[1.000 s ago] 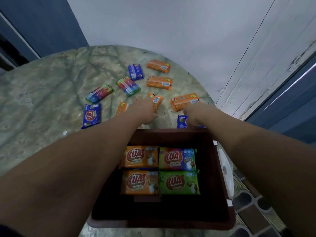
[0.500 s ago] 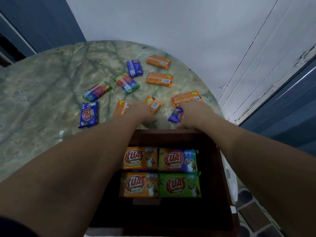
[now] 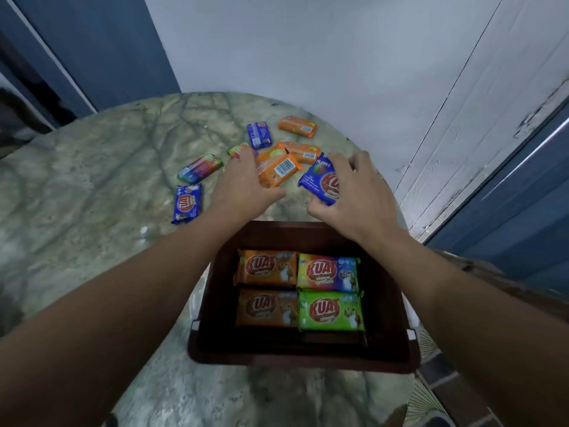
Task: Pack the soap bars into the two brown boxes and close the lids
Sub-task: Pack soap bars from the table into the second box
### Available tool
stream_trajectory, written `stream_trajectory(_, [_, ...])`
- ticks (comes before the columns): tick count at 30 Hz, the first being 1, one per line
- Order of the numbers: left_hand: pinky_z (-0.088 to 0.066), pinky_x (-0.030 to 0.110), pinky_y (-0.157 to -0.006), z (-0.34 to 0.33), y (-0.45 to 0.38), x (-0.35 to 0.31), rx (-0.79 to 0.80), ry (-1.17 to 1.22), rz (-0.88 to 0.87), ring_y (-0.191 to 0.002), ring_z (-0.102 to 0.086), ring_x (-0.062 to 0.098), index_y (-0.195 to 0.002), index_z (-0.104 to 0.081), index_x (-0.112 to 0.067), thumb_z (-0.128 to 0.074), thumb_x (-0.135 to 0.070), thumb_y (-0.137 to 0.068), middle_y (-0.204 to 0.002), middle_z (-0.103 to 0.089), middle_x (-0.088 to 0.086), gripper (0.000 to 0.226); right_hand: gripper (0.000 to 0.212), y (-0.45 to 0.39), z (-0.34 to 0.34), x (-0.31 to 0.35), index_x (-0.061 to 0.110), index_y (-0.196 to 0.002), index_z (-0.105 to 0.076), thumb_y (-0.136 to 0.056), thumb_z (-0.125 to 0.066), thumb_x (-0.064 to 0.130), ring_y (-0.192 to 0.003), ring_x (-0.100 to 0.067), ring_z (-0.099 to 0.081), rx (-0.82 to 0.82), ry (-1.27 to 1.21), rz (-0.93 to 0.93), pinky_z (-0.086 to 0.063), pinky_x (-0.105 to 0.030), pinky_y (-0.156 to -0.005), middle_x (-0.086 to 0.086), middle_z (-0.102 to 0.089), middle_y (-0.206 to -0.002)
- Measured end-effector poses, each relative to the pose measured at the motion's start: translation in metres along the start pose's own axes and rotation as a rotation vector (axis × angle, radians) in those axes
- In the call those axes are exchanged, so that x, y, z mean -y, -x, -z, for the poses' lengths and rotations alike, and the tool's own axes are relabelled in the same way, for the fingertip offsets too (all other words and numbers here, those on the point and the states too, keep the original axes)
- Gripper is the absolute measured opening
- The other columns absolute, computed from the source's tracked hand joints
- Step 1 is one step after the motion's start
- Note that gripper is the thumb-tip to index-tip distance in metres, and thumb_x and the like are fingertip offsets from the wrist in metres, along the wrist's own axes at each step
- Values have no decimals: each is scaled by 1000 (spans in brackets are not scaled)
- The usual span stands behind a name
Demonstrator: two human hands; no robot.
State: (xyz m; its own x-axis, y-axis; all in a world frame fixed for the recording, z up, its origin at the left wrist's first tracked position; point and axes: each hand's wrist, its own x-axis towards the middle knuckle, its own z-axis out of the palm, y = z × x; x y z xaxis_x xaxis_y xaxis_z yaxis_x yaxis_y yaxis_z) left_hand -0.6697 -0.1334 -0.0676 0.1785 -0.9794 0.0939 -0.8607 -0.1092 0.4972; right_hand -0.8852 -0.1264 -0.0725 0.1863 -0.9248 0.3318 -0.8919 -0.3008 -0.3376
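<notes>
A brown box (image 3: 391, 303) stands open near the table's front edge with several soap bars (image 3: 329, 310) lying flat inside in two rows. Just beyond it, my left hand (image 3: 243, 186) grips two orange soap bars (image 3: 278, 169) lifted off the table. My right hand (image 3: 354, 186) holds a blue soap bar (image 3: 320, 180), tilted, beside them. More bars lie loose on the table beyond: a blue one (image 3: 187, 203) at the left, a rainbow one (image 3: 199, 168), a blue one (image 3: 259, 135) and an orange one (image 3: 297, 126) at the back.
The round marbled table (image 3: 92, 195) stands in a corner against a pale wall (image 3: 308, 50). Blue door panels stand at the left and right. Tiled floor (image 3: 446, 380) shows past the table's right edge. Only one box is in view.
Both hands have risen from the table, each with soap in it: the left took orange bars, the right picked up the blue bar. The camera has tilted a little.
</notes>
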Motion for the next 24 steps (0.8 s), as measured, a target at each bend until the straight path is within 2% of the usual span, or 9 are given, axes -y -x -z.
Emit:
stream_trajectory(2, [-44,36,-72,13,26,5,-40,49,-54,-94,-58,21,-113,-45,-21,-78,-50,-67,-107,-57,-1,64,79,18,8,4,28,-141,-47,-73,-69,61,-95,-28,-62,24,-30,34,-56,-38,-74,-1,-46,-119])
stream_trajectory(4, [-45,36,-72,20,55,11,-29,63,-97,-93,-57,21,-109,-42,-25,-79,-49,-67,-105,-53,-3,61,81,37,13,3,29,-141,-45,-71,-69,62,-98,-26,-63,122,-98,75,-58,-40,-74,2,-45,-124])
stream_trajectory(8, [-51,42,-85,26,113,21,125,-127,-174,-106,-56,24,-129,-44,-22,-77,-53,-70,-123,-48,1,75,81,77,22,-2,32,-138,-42,-70,-70,65,-100,-20,-62,345,-90,97,-57,-40,-78,7,-42,-123])
stream_trajectory(11, [-46,38,-89,17,144,28,195,-248,-304,-108,-54,20,-138,-42,-28,-69,-61,-72,-122,-48,-3,79,82,95,25,-4,33,-138,-41,-70,-77,62,-95,-17,-62,492,-15,131,-55,-36,-73,9,-40,-118])
stream_trajectory(14, [-36,37,-102,6,161,40,249,-330,-391,-110,-54,17,-144,-40,-35,-55,-66,-75,-116,-51,-8,76,83,106,26,-6,34,-137,-40,-69,-77,63,-87,-18,-61,573,76,202,-52,-35,-67,8,-39,-115])
stream_trajectory(16, [-30,38,-110,1,165,46,244,-397,-462,-112,-54,17,-146,-43,-39,-53,-65,-77,-118,-56,-8,74,83,113,25,-8,35,-138,-40,-70,-75,66,-84,-17,-60,586,130,224,-47,-33,-64,8,-40,-116])
stream_trajectory(18, [-26,41,-115,-1,166,48,234,-398,-489,-115,-53,16,-144,-48,-43,-53,-63,-80,-122,-59,-10,67,84,118,23,-9,34,-140,-39,-71,-71,70,-84,-19,-61,597,213,271,-50,-34,-66,7,-41,-118])
stream_trajectory(21, [-27,41,-115,-1,164,49,188,-355,-512,-111,-57,15,-128,-62,-44,-47,-61,-90,-115,-64,-14,45,85,122,19,-8,33,-141,-38,-72,-68,72,-89,-22,-61,633,296,310,-54,-37,-69,3,-42,-122])
stream_trajectory(24, [-36,39,-109,-3,163,50,159,-320,-517,-105,-62,16,-123,-67,-35,-40,-60,-96,-108,-68,-12,46,83,121,18,-6,33,-140,-39,-73,-66,74,-95,-23,-62,638,297,300,-55,-39,-72,3,-42,-123])
